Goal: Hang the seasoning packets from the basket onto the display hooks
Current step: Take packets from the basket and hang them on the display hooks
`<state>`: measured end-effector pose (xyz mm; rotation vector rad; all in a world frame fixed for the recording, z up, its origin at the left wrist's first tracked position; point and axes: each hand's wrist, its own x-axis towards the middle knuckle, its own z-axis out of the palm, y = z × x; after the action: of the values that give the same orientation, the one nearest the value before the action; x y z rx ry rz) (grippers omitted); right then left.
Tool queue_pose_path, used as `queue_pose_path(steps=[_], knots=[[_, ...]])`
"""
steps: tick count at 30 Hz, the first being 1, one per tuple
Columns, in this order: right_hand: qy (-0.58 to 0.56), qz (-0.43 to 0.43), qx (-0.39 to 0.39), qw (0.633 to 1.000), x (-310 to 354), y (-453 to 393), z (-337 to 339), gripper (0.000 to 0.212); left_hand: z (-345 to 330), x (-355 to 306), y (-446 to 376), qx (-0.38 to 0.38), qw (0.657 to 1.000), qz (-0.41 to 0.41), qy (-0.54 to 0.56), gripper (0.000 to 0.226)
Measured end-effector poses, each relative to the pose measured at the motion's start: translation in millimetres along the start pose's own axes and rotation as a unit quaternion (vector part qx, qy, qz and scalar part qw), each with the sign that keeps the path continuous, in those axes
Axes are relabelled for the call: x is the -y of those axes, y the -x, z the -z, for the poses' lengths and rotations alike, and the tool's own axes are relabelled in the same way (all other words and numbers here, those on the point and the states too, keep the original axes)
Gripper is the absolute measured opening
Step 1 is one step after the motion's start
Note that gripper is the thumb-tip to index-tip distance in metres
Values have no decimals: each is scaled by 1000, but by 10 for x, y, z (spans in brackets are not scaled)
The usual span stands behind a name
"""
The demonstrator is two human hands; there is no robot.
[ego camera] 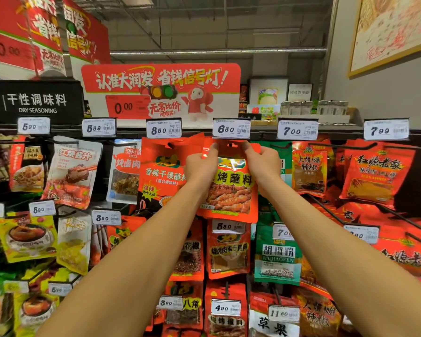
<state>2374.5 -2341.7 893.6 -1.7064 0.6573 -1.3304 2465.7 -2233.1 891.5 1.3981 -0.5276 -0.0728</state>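
Both my hands hold one red barbecue seasoning packet up against the top row of the display. My left hand pinches its upper left corner and my right hand pinches its upper right corner. The packet's hang hole sits just under the 6.80 price tag, at the level of the display hook, whose tip is hidden behind the packet. The basket is out of view.
Hooks full of seasoning packets surround the spot: a red dipping-spice packet to the left, a green pepper packet below right, red chili packets at right. Price tags line the rail. A red promotional sign stands above.
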Motion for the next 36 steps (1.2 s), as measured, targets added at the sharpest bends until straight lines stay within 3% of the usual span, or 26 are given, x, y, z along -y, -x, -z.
queue_pose_path(steps=[6,9,11,14,18,22,30,36], knots=[[26,0,-19,999,55,-38,-35,43,-4,-75,25,-39,999,21,5,36],[44,-16,2,999,18,-24,-34,46,39,-3,72,-31,999,19,-25,50],[44,-30,15,998,-20,20,-22,48,65,45,129,-30,997,-13,-65,55],[38,-2,33,999,-150,130,37,42,145,185,268,-9,985,-90,-144,34],[98,74,36,992,-341,211,107,32,167,440,422,49,952,-132,-273,66],[113,57,18,992,-355,17,19,34,23,437,302,77,960,-95,-253,72],[124,-71,51,988,-516,-506,-235,26,-206,372,-69,80,980,3,-184,64],[159,-124,106,974,-441,-652,-313,38,-195,408,-257,110,986,42,-120,73]])
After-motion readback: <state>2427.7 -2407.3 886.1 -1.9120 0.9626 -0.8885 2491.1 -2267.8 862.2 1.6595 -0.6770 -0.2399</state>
